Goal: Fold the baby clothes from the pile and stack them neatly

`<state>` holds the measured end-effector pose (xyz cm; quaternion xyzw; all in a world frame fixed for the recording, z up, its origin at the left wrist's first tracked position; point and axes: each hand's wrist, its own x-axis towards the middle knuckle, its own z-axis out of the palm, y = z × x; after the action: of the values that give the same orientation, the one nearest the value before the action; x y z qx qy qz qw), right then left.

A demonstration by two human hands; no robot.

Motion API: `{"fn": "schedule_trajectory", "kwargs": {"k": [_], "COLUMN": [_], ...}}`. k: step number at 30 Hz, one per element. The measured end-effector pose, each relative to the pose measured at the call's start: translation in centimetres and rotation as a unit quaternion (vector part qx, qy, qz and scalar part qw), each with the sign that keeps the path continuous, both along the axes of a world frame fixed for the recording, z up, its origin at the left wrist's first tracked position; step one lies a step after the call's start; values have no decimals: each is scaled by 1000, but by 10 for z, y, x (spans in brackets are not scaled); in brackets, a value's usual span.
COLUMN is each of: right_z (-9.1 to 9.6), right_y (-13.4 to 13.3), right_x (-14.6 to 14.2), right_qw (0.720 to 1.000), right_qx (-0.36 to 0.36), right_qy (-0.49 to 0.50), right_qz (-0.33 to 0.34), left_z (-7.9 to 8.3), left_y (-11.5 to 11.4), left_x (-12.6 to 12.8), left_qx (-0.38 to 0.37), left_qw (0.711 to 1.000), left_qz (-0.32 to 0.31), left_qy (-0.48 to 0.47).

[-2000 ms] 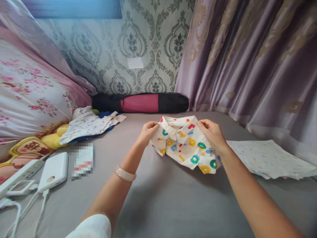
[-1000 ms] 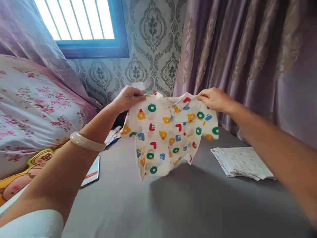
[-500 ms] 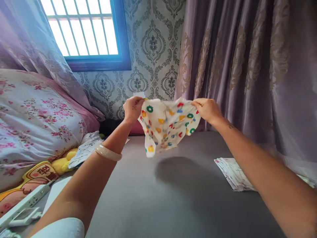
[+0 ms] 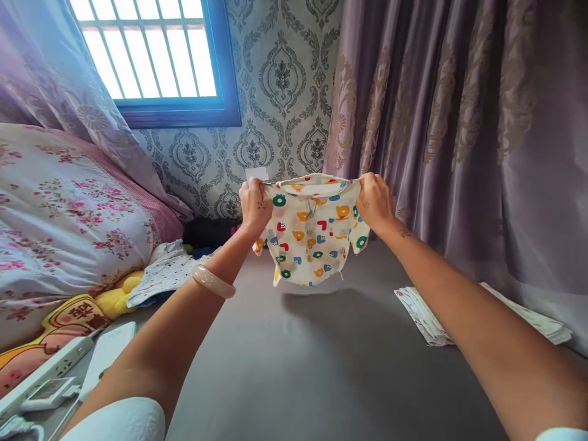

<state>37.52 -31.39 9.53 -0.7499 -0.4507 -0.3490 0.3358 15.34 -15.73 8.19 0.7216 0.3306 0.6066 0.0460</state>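
Note:
A small cream shirt (image 4: 312, 236) printed with coloured shapes hangs in the air above the grey bed sheet (image 4: 321, 355). My left hand (image 4: 255, 202) is closed on its left shoulder; a pale bangle sits on that wrist. My right hand (image 4: 374, 201) is closed on the right shoulder. The shirt is stretched flat between both hands, with its hem hanging free above the sheet.
Folded pale printed cloth (image 4: 427, 315) lies on the sheet at the right, below purple curtains (image 4: 459, 135). At the left lie a floral quilt (image 4: 64, 214), a heap of small clothes (image 4: 160, 275), a yellow soft toy (image 4: 114, 299), a power bank (image 4: 108, 352) and a power strip (image 4: 41, 373).
Both hands lifted the shirt off the sheet, shook it out in the air and now hold it spread by the shoulders. My view has tilted up to the window.

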Motion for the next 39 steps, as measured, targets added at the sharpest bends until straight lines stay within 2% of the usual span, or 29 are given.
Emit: {"fn": "schedule_trajectory", "kwargs": {"k": [4, 9, 13, 16, 19, 21, 24, 26, 29, 35, 39], "right_z": [0, 5, 22, 39, 47, 43, 18, -9, -60, -169, -223], "right_y": [-22, -61, -95, -108, -104, -93, -68, -50, -23, 19, 39], "right_x": [-14, -27, -42, -51, -50, -44, -29, -17, 0, 22, 35], "right_qw": [999, 992, 986, 981, 977, 973, 966, 959, 942, 906, 892], "right_qx": [2, -8, -3, -15, -65, -119, -206, -253, -318, -418, -447], "right_qy": [-53, -125, -167, -193, -205, -195, -156, -124, -105, -65, -45], "right_qz": [-12, -17, 2, 2, 13, 24, 29, 20, 23, 28, 49], "left_z": [-1, 2, 18, 35, 44, 38, 9, -22, -78, -187, -239], "left_y": [-18, -48, -79, -96, -94, -80, -45, -20, 8, 36, 56], "left_x": [-16, -58, -93, -109, -110, -104, -85, -69, -43, -7, 3], "left_qx": [61, 129, 166, 174, 154, 131, 101, 75, 19, -77, -107], "left_qw": [997, 987, 980, 979, 980, 978, 966, 955, 934, 900, 884], "left_qz": [53, 80, 90, 85, 72, 77, 76, 70, 59, 12, 9], "left_qy": [13, 61, 63, 70, 102, 144, 224, 277, 351, 429, 456]}}
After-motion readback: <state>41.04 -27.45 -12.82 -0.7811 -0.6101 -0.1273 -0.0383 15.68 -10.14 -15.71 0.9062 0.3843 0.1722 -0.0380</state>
